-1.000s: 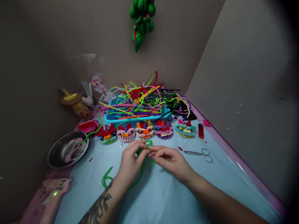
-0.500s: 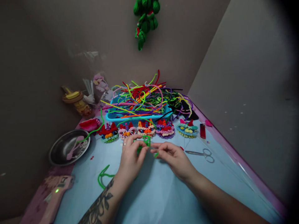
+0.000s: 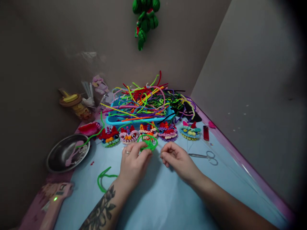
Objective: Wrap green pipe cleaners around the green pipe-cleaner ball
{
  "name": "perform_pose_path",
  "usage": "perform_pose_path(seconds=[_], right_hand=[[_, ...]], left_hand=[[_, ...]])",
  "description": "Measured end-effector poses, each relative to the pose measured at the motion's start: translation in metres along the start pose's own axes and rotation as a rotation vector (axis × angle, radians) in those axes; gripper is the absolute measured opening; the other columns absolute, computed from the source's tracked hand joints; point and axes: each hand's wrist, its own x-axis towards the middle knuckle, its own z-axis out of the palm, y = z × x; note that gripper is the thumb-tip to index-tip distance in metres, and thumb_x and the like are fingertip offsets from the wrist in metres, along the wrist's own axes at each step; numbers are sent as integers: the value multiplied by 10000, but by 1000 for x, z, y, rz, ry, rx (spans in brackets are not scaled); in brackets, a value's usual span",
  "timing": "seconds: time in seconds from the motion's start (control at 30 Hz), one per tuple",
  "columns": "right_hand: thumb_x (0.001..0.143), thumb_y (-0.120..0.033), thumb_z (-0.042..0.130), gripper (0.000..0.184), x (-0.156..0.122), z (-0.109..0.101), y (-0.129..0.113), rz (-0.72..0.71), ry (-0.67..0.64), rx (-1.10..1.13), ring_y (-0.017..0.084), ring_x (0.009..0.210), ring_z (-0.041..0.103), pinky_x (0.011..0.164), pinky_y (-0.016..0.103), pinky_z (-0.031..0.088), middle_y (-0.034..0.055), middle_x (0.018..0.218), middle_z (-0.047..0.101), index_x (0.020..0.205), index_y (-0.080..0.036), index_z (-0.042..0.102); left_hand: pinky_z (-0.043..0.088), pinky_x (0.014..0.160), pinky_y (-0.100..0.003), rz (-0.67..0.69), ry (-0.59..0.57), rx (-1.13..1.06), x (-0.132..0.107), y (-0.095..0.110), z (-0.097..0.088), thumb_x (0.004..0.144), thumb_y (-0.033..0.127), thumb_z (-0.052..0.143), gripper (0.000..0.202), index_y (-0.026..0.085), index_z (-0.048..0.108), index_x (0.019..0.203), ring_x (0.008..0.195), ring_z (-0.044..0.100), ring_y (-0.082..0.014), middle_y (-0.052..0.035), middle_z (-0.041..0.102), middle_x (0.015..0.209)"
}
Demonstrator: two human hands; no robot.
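My left hand (image 3: 134,161) pinches a bright green pipe cleaner (image 3: 148,142) that is bent into a loose loop just beyond my fingers. A few centimetres to its right, my right hand (image 3: 177,159) has its fingers curled in; what they hold, if anything, is hidden. Both hands rest over the light blue table cover (image 3: 168,198). Beyond them stands a row of several small pipe-cleaner creature faces (image 3: 148,132). Another green pipe cleaner (image 3: 104,179) lies curled by my left forearm.
A blue tray (image 3: 134,118) heaped with coloured pipe cleaners stands at the back. Scissors (image 3: 205,156) and a red lighter (image 3: 205,133) lie right. A metal bowl (image 3: 67,155) holding a pink spoon sits left, a pink glue gun (image 3: 54,199) nearer. A green figure (image 3: 145,22) hangs on the wall.
The green pipe cleaner has gone from a tight bend between both hands to a wider loop above my left fingers. My right hand has drawn slightly away from the left.
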Motion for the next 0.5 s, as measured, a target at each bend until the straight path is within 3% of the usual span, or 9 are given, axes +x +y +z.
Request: perform_pose_path(seconds=[0.1, 0.17, 0.33, 0.5], right_hand=[[742, -256, 661, 147, 0, 0, -1, -17, -30, 29, 79, 566, 510, 531, 201, 428, -50, 647, 535, 793, -193, 538], [735, -231, 660, 134, 0, 0, 1, -33, -29, 32, 85, 607, 521, 573, 211, 433, -45, 677, 540, 804, -193, 552], [755, -203, 631, 80, -1, -2, 6, -90, 30, -90, 118, 689, 561, 638, 243, 443, -20, 737, 581, 822, -201, 587], [797, -117, 573, 106, -6, -2, 4, -308, 40, -423, 138, 771, 574, 692, 256, 436, 3, 804, 599, 799, -209, 627]], left_hand=[[436, 656, -278, 106, -74, -20, -2, -1, 0, 832, 128, 578, 72, 181, 621, 855, 717, 558, -172, -28, 701, 856], [437, 614, -251, 96, -120, -98, -3, -1, 0, 845, 119, 556, 79, 173, 608, 870, 665, 560, -151, -15, 706, 810], [447, 598, -235, -114, -230, -268, -5, 1, 5, 861, 144, 534, 66, 190, 582, 857, 653, 590, -140, -6, 675, 739], [460, 620, -249, -329, -347, -455, -12, 0, 15, 830, 183, 580, 77, 208, 519, 869, 682, 613, -145, 1, 652, 751]])
